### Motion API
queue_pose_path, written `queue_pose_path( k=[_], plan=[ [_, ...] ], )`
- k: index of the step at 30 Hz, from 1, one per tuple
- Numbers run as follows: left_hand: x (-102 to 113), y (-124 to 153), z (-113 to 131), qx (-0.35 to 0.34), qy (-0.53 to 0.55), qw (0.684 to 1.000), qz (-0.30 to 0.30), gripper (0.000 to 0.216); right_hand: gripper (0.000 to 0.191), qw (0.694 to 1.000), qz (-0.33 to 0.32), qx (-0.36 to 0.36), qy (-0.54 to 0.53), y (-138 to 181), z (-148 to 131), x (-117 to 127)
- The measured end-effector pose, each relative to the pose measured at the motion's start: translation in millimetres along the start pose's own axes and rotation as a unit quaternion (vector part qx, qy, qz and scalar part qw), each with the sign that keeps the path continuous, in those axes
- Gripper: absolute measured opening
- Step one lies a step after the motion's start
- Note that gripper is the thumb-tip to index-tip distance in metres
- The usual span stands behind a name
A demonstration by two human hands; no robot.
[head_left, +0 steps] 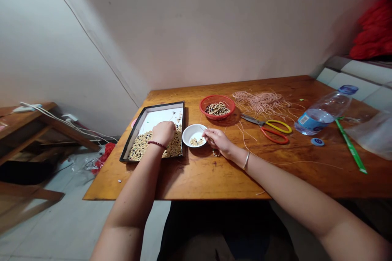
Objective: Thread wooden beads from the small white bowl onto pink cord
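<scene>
My left hand point(164, 133) is over a shallow black-edged tray point(122, 153) with a white bottom. Its fingers curl down among the loose beads point(141, 146), mostly cream with some dark ones; the fingertips are hidden. My right hand point(219, 140) is closed in a pinch beside a small white bowl point(187, 140), which holds a few beads point(196, 142). A thin strand pokes out from its fingertips over the bowl. Below that hand hangs a short string of beads point(216, 153), partly covered by the palm.
Behind the bowl stands a red basket point(202, 111) of strung beads. To the right lie a heap of pink cord point(260, 102), scissors point(272, 127) with yellow and red handles, a tilted plastic bottle point(324, 110), its blue cap point(317, 142) and a green strip point(352, 149).
</scene>
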State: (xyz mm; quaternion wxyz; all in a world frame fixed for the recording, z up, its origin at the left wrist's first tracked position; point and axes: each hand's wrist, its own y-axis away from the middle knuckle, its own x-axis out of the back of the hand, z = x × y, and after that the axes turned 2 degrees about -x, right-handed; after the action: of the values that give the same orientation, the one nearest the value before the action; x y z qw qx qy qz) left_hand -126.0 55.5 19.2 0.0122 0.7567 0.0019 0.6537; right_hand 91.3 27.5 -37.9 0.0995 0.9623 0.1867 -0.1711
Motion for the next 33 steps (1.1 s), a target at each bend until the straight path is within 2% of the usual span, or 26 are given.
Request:
queue_pose_path(
  k=[21, 33],
  plan=[
    [2.9, 1.4, -0.6, -0.014, 0.006, 0.999, -0.038, 0.021, 0.031, 1.000, 0.008, 0.002, -0.002, 0.3, 0.1, 0.0],
    [0.0, 2.2, 2.4, -0.018, 0.014, 0.999, -0.032, 0.024, 0.031, 1.000, 0.010, -0.004, 0.005, -0.2, -1.1, 0.1]
  ],
)
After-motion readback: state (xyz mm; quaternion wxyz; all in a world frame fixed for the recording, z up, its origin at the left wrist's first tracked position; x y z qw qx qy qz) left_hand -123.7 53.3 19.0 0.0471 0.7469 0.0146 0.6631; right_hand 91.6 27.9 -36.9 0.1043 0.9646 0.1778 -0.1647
